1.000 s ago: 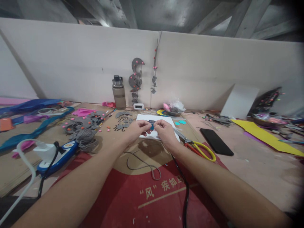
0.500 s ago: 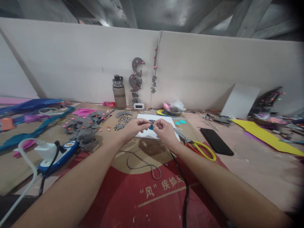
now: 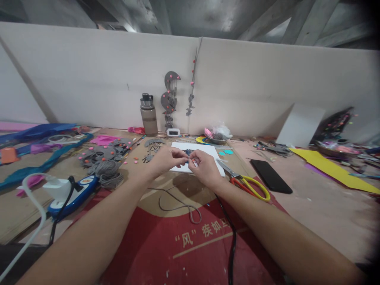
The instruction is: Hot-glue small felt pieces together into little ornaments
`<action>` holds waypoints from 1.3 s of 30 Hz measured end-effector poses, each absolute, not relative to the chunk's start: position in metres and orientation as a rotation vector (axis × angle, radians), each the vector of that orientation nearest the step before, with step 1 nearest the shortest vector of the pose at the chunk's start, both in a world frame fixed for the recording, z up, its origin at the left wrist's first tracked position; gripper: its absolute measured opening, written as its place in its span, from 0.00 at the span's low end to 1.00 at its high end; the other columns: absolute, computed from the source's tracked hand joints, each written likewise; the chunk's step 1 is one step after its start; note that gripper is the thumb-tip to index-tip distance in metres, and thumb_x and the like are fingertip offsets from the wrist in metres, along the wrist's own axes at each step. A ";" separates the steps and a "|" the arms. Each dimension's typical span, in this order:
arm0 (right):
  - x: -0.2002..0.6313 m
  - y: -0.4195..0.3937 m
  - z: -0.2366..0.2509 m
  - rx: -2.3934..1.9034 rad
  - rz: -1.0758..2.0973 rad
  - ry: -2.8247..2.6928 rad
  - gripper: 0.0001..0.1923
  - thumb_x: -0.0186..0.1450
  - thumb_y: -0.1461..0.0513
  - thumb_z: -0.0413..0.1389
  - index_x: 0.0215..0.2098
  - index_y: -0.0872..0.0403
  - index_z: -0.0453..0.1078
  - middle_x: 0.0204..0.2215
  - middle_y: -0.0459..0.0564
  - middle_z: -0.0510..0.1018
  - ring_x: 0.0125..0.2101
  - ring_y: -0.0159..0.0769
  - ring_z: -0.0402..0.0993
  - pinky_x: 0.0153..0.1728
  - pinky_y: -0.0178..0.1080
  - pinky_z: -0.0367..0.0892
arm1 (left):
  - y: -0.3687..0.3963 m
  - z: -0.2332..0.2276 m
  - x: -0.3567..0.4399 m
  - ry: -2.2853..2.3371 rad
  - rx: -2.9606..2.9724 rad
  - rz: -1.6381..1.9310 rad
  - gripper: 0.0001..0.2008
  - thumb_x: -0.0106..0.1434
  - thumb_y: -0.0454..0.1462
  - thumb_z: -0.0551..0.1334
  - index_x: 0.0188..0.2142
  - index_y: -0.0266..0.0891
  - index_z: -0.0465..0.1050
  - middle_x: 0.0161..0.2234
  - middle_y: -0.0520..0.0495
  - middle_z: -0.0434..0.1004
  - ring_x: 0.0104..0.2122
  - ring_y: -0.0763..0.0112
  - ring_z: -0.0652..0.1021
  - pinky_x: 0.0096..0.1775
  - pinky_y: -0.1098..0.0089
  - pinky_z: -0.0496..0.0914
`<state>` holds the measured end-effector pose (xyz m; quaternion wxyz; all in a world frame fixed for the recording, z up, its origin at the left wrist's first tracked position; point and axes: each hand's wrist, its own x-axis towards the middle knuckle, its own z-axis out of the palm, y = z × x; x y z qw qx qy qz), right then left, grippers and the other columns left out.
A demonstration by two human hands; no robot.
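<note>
Head view: my left hand [image 3: 164, 158] and right hand [image 3: 204, 167] pinch one small dark piece [image 3: 187, 158] between fingertips, above the white sheet [image 3: 208, 152]. Piece not set down; many grey cutouts [image 3: 103, 156] wait unassembled.

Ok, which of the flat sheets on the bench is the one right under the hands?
The white sheet at bench centre, beneath both hands; the yellow sheet lies far right, and the white board leans against the wall.
</note>
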<state>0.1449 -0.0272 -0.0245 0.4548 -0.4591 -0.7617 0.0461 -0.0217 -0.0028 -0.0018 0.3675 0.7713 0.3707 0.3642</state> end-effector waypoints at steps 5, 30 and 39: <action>0.146 -0.026 -0.027 -1.112 0.022 -1.918 0.03 0.58 0.65 0.51 0.29 0.54 0.67 0.24 0.45 0.69 0.26 0.30 0.63 0.28 0.33 0.57 | -0.006 0.002 -0.022 0.953 1.968 0.898 0.08 0.53 0.37 0.63 0.31 0.36 0.78 0.25 0.46 0.78 0.24 0.73 0.75 0.28 0.73 0.69; 0.141 -0.030 -0.031 -1.007 0.192 -1.956 0.10 0.66 0.63 0.45 0.33 0.55 0.66 0.30 0.49 0.72 0.32 0.33 0.65 0.35 0.36 0.59 | 0.020 -0.012 -0.031 0.965 1.391 1.549 0.08 0.49 0.38 0.65 0.27 0.35 0.72 0.24 0.50 0.72 0.23 0.76 0.72 0.24 0.75 0.65; 0.129 -0.058 -0.019 -0.587 0.205 -2.309 0.11 0.66 0.61 0.46 0.38 0.53 0.70 0.34 0.51 0.73 0.37 0.33 0.67 0.40 0.36 0.62 | 0.031 0.005 -0.058 0.729 1.009 1.871 0.07 0.47 0.34 0.66 0.26 0.35 0.70 0.19 0.54 0.68 0.20 0.81 0.69 0.20 0.79 0.57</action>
